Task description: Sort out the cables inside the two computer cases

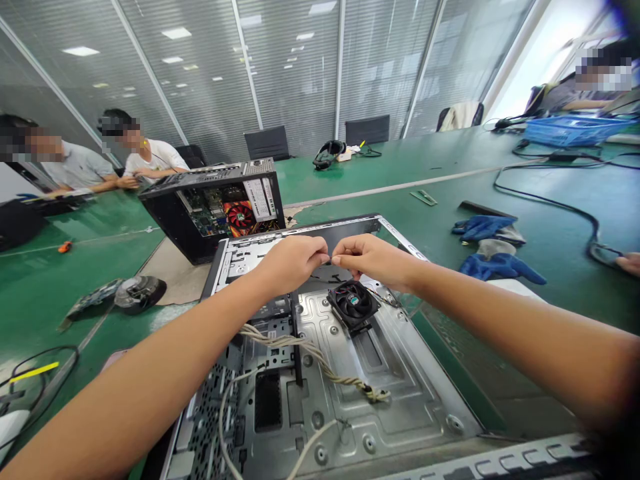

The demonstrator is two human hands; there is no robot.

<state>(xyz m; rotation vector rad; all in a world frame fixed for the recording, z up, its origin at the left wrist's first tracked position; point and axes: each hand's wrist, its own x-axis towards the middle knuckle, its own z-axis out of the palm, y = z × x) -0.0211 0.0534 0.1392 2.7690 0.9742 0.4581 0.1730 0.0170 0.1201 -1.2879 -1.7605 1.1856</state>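
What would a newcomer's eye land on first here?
Probably the left hand and right hand, fingers pinched close together above the open computer case. Next, the black fan inside it. Behind, to the left, a second case shows a bright red fan.

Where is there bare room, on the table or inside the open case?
The table shows bare green between the blue gloves and black cable. The metal floor is bare right of the twisted wires. Crowded: around the fan, left hand and right hand.

Green table (465, 159), open metal computer case (400, 420), blue gloves (500, 265), blue basket (573, 131).
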